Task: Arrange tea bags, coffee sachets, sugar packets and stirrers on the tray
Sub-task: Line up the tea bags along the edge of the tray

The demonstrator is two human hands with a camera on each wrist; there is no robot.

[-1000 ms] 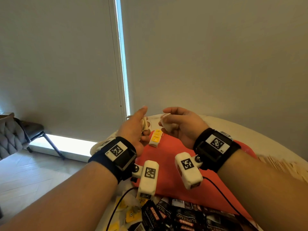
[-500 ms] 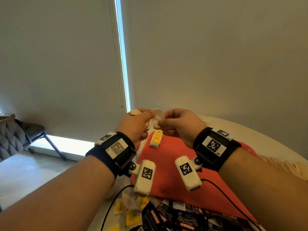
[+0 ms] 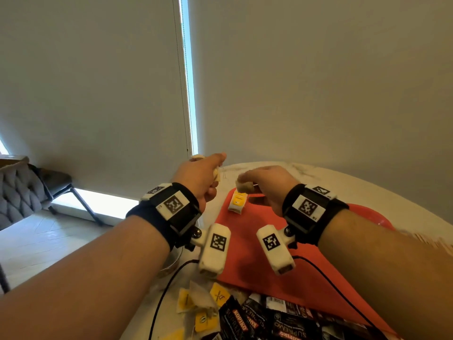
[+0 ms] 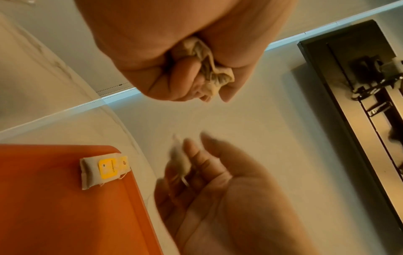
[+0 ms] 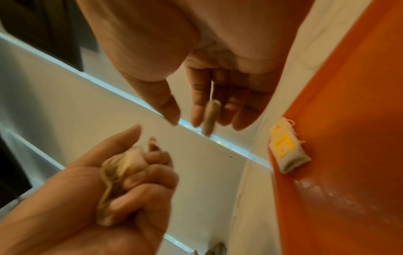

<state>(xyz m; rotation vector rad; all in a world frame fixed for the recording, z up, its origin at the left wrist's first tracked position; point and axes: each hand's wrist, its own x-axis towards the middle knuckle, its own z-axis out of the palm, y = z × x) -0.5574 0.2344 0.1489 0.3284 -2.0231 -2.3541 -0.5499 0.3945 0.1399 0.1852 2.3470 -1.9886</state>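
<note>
My left hand [image 3: 213, 174] is a fist that grips a crumpled bunch of tea bags [image 4: 201, 69], raised beyond the tray's far left corner. My right hand [image 3: 248, 179] hovers over the far end of the orange-red tray [image 3: 259, 244]. It holds a single tea bag [image 3: 244, 187], blurred, between nearly straight fingers [image 5: 197, 107], with the thumb apart. A thin string runs between the two hands. Below the right hand, a tea bag with a yellow tag [image 3: 237, 202] lies flat on the tray near its far left corner.
A loose heap of yellow-tagged tea bags [image 3: 203, 305] and black coffee sachets [image 3: 269, 320] lies at the tray's near edge. Wooden stirrers [image 3: 431, 241] lie to the right. The pale round table [image 3: 318, 175] ends near the wall; a grey chair [image 3: 22, 190] stands at left.
The hands, joined half a second ago, have drawn apart. The right hand has come away with one tea bag and dropped toward the tray; the left keeps its bunch.
</note>
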